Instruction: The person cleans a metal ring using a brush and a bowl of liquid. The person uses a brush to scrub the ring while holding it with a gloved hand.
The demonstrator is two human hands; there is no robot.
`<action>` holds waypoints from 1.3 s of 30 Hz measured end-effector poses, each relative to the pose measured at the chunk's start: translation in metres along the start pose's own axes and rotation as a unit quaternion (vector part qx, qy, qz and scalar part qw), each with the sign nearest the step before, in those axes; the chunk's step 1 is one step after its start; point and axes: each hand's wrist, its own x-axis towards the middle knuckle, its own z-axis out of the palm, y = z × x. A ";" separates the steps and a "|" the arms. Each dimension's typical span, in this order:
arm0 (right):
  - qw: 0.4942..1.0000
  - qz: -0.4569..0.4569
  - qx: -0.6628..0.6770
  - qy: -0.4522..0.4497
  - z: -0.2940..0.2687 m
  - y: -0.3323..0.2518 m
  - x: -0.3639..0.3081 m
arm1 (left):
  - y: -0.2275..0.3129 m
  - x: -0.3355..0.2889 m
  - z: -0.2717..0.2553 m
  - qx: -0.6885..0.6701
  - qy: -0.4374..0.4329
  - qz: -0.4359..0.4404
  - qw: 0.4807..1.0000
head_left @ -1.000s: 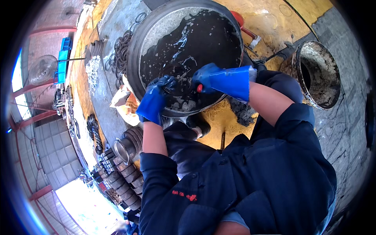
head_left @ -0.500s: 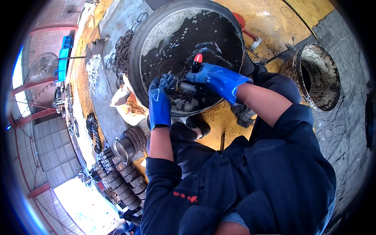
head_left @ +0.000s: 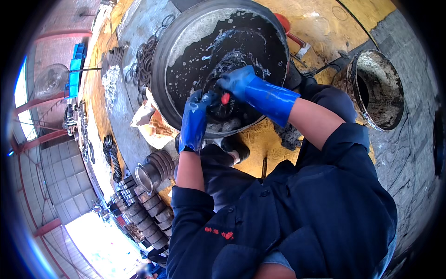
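Both my hands wear blue rubber gloves and work over a wide round basin (head_left: 160, 69) of dark, bubbly liquid. My right hand (head_left: 239, 83) is closed around a dark tool with a red end (head_left: 225, 98); most of the tool is hidden by the glove. At the near side of the basin my left hand (head_left: 197, 104) has its fingers curled on the edge of a dark, wet round part (head_left: 218, 110), whose kind I cannot make out. The red end sits over this part, close to my left fingers.
Dark rings (head_left: 146, 58) lie in a heap left of the basin, near a plastic bag (head_left: 151, 121). Stacked metal cylinders (head_left: 148, 216) stand lower left. A red-handled scoop (head_left: 292, 37) lies beyond the basin's right rim. A crusted drum (head_left: 378, 93) stands at the right.
My right hand has turned, and the tool's red end has swung from above the glove to below it, nearer my left hand. Fresh ripples and foam show in the liquid.
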 end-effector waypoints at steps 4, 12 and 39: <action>0.928 0.253 0.272 -0.007 -0.017 0.003 -0.009 | 0.015 -0.016 0.022 -0.076 0.064 0.022 0.995; 0.757 0.189 0.623 -0.050 -0.005 0.013 -0.048 | -0.014 0.001 0.034 -0.183 0.115 0.079 0.973; 0.996 0.041 0.082 -0.020 -0.025 0.012 -0.011 | 0.002 0.016 -0.005 0.419 0.105 0.291 0.854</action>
